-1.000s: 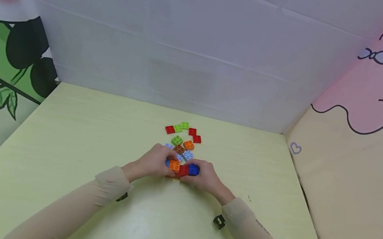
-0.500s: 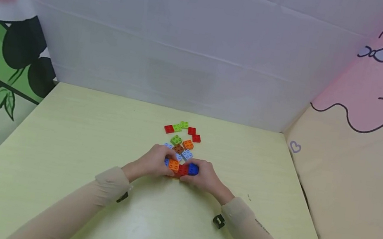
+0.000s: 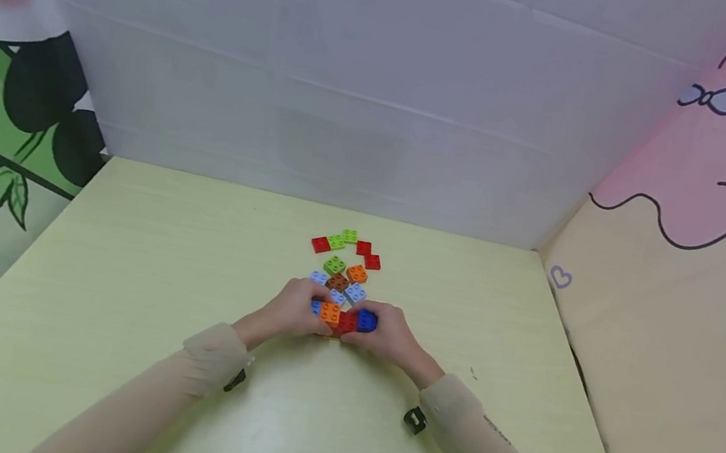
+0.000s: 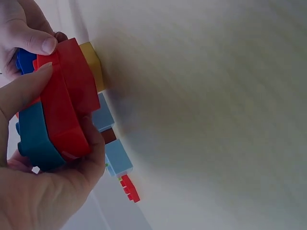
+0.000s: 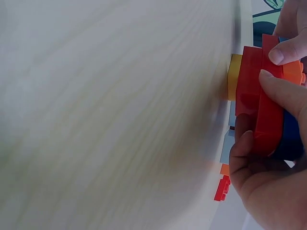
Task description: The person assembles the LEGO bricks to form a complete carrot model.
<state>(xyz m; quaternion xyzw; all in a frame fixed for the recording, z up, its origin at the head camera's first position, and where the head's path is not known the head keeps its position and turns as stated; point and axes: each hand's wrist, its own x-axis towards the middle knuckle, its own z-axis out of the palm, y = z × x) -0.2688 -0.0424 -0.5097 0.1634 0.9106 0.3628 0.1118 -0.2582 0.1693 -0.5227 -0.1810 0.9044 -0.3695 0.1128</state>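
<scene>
Between my two hands is a build of toy building bricks, with wide red bricks on a yellow one at its base. On its top, an orange brick and a red brick show side by side. My left hand grips the end with a blue brick, its thumb on the red side. From the other end my right hand holds the build round a dark blue brick. Both thumbs press the near red face, tips close together. Palms and fingers hide the ends.
Just beyond the build lie light blue bricks, a brown brick, a green brick and an orange brick. Farther back, flat red bricks and lime bricks rest on the pale table.
The left forearm has shifted slightly to the right. Both hands keep their hold on the build, which stays in place.
</scene>
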